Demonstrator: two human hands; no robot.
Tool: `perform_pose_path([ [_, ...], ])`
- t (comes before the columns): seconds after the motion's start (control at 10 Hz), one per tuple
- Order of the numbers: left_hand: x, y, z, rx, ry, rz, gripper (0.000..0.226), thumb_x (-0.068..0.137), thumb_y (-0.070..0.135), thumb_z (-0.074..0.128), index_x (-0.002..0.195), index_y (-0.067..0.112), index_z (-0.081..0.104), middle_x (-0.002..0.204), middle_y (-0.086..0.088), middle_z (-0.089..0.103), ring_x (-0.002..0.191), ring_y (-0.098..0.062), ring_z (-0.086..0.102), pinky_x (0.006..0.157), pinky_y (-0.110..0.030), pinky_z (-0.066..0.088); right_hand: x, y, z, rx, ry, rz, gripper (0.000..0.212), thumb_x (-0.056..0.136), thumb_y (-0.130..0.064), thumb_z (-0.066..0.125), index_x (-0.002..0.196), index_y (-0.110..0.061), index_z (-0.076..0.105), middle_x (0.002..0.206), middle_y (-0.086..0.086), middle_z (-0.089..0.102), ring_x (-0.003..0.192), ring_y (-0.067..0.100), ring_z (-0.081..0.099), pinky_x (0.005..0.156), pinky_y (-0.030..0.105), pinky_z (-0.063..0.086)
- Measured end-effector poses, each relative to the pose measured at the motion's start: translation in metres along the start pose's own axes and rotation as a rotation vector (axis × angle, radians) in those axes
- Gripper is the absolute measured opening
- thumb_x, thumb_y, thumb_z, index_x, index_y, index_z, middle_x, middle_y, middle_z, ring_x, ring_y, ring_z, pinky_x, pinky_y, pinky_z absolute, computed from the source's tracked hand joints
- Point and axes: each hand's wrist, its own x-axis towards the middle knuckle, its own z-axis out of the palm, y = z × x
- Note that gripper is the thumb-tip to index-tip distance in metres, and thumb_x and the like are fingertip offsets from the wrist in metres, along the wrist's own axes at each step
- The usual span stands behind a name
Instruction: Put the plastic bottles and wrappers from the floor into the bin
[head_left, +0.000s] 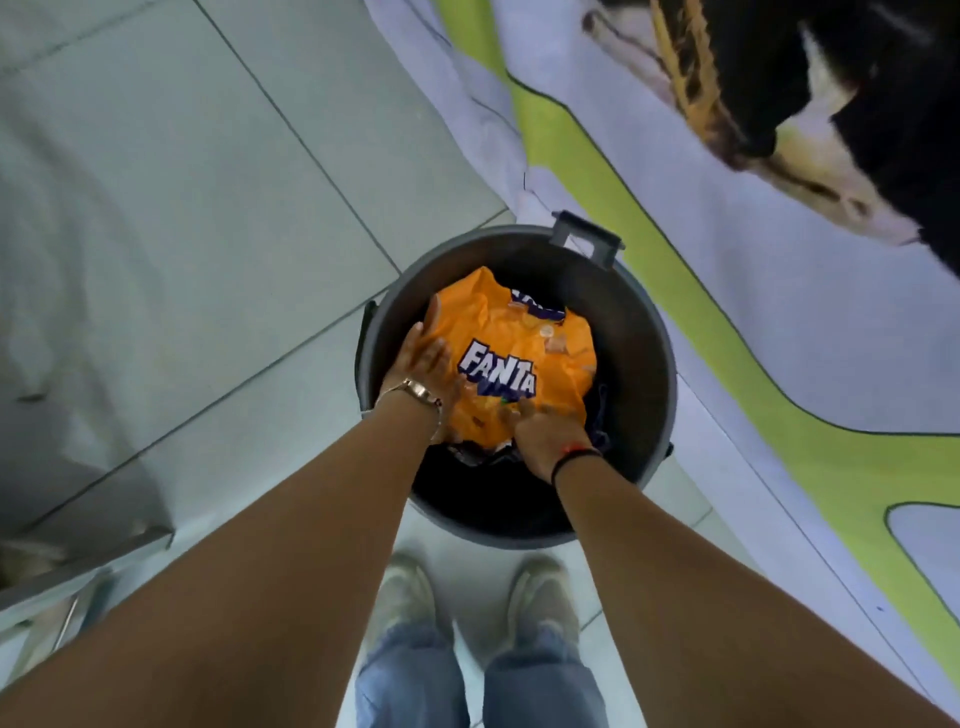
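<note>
A round grey bin (657, 358) stands on the floor just ahead of my feet. Inside it lies a crumpled orange Fanta wrapper (524, 332), filling most of the opening. My left hand (423, 366) lies flat on the wrapper's left edge, fingers spread, a watch on the wrist. My right hand (543, 431) grips the wrapper's near edge, with a black band at the wrist. Darker rubbish shows under the wrapper at the bin's near side. No bottles are visible.
Pale floor tiles (208, 208) spread to the left. A large printed banner (779, 322) in white, green and black lies on the floor to the right, touching the bin. A metal frame (78, 571) sits at the lower left. My shoes (415, 597) stand close behind the bin.
</note>
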Motion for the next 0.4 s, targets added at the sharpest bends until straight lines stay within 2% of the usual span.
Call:
perform_pose_path([
  [0.1, 0.023, 0.003, 0.004, 0.061, -0.082, 0.019, 0.070, 0.095, 0.057, 0.023, 0.149, 0.024, -0.007, 0.159, -0.009, -0.013, 0.144, -0.029, -0.017, 0.111, -0.059, -0.017, 0.027, -0.001, 0.011, -0.026, -0.081, 0.015, 0.049, 0.098, -0.013, 0.028, 0.145, -0.020, 0.020, 0.153, 0.015, 0.026, 0.137, 0.036, 0.029, 0.111, 0.054, 0.026],
  [0.2, 0.029, 0.006, -0.005, 0.060, -0.094, 0.039, 0.070, 0.094, 0.056, 0.025, 0.149, 0.025, -0.006, 0.159, -0.008, -0.011, 0.144, -0.030, -0.016, 0.111, -0.059, -0.016, 0.031, -0.001, 0.010, 0.023, -0.104, 0.037, 0.058, 0.095, -0.020, 0.039, 0.148, -0.022, 0.014, 0.156, 0.012, 0.021, 0.142, 0.032, 0.019, 0.115, 0.057, 0.010],
  [0.3, 0.016, 0.008, -0.012, 0.101, -0.029, 0.021, 0.069, 0.094, 0.054, 0.026, 0.149, 0.024, -0.004, 0.158, -0.009, -0.013, 0.143, -0.032, -0.018, 0.110, -0.060, -0.018, 0.006, 0.001, 0.000, 0.008, -0.054, -0.020, 0.074, 0.091, -0.036, 0.048, 0.149, -0.023, 0.004, 0.160, 0.009, 0.005, 0.147, 0.026, 0.003, 0.114, 0.058, -0.004],
  [0.4, -0.006, -0.003, -0.021, 0.178, 0.063, -0.082, 0.071, 0.095, 0.055, 0.025, 0.148, 0.021, -0.009, 0.156, -0.015, -0.020, 0.141, -0.035, -0.023, 0.109, -0.059, -0.018, -0.027, 0.005, -0.017, 0.074, 0.134, -0.078, 0.071, 0.093, -0.048, 0.039, 0.149, -0.023, 0.004, 0.160, 0.008, -0.002, 0.147, 0.023, -0.006, 0.113, 0.055, -0.014],
])
